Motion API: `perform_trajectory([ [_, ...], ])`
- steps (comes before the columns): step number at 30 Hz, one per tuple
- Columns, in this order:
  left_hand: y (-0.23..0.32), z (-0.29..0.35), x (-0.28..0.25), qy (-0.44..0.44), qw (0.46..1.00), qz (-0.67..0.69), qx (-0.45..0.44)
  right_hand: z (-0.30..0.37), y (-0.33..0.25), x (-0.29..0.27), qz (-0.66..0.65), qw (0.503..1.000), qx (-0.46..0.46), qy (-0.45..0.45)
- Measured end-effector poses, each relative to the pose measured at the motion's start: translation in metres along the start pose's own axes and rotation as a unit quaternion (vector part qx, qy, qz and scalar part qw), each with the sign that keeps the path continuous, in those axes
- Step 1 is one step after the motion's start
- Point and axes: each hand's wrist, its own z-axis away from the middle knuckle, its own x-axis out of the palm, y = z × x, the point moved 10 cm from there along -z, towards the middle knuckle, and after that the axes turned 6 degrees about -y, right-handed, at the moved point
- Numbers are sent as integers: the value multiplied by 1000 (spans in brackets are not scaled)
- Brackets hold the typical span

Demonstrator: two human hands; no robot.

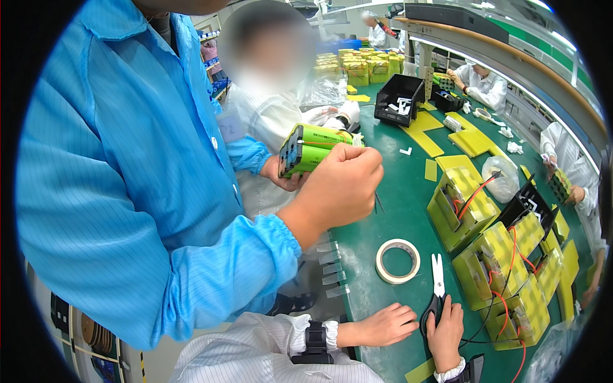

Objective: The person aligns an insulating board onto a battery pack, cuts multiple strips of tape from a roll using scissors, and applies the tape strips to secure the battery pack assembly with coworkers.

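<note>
1. Touching the scissors point(438, 288) at their black handles, my right hand point(447, 333) is nearer than my left hand point(386, 324), fingers loosely extended; the right's grip I cannot tell.
2. Blades point away from me, inside the green table's point(367, 255) left edge.

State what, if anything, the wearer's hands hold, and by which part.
The right hand holds the scissors by their black handles; the left hand holds nothing visible.
</note>
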Motion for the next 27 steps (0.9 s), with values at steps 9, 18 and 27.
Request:
perform_trajectory([
  [9, 2, 0, -1, -4, 1000, 7, -1, 2, -3, -3, -4, 1000, -5, 5],
  [18, 3, 11, -28, 35, 998, 45, 29, -18, -50, -56, -38, 997, -63, 12],
  [27, -70, 7, -121, 101, 987, -81, -97, -216, -57, -43, -192, 978, -61, 61],
])
